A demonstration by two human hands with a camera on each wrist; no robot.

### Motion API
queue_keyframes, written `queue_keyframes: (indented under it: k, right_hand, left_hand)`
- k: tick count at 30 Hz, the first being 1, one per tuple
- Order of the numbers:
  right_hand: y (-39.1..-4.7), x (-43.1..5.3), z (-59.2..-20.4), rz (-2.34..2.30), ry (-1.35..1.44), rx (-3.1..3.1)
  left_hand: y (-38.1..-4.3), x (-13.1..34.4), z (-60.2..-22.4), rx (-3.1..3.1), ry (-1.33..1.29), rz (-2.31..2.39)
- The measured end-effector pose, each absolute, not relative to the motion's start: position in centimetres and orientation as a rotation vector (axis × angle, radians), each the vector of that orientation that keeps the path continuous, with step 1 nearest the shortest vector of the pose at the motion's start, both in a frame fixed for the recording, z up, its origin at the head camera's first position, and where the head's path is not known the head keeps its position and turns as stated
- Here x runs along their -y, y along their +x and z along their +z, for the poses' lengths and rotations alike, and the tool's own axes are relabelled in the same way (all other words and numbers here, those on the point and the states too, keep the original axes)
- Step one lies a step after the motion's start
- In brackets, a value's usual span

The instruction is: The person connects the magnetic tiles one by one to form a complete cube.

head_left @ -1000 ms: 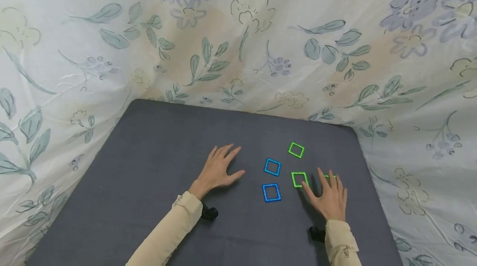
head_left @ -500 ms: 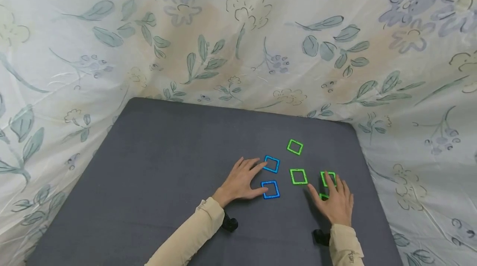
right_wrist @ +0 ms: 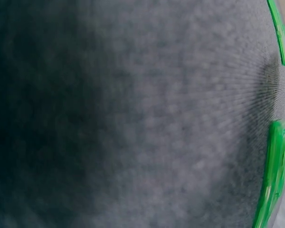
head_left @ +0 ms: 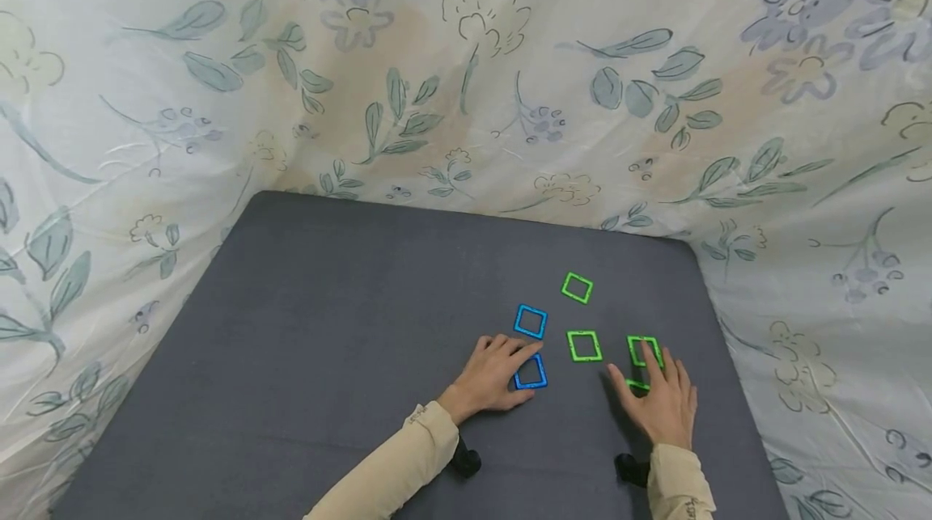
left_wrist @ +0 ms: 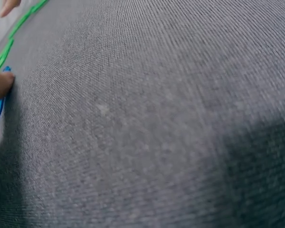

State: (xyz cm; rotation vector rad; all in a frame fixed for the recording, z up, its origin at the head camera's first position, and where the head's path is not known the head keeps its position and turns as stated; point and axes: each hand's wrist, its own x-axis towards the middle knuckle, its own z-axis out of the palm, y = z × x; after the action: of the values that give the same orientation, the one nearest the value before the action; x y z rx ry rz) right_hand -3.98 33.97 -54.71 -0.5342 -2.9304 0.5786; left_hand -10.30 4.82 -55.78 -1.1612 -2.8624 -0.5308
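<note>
The left hand (head_left: 497,374) spans the near blue square (head_left: 543,373), index finger by its far edge, thumb by its near edge; whether its grip pinches the square, I cannot make out. The far blue square (head_left: 533,309) lies just beyond. The right hand (head_left: 662,407) has its grip spread, thumb apart from the fingers, over the right green square (head_left: 643,337) and a half-hidden green square (head_left: 637,385). On the worktop (head_left: 328,342) between the hands lies the middle green square (head_left: 582,332), the far green square (head_left: 581,278) beyond it.
</note>
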Motion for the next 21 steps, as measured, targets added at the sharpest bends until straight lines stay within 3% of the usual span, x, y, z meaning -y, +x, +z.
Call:
queue_keyframes:
  k: [9,21]
  right_hand:
    - [-4.0,-34.1,-55.1,0.587,-0.534,2.933]
    - [-3.7,-34.6,-54.8,0.605,-0.535,2.935]
  left_hand:
    - [-10.4,-5.2,-55.9,2.847,-1.191,-0.558]
    - [-11.8,-2.3,-55.4,2.856,-1.150,-0.693]
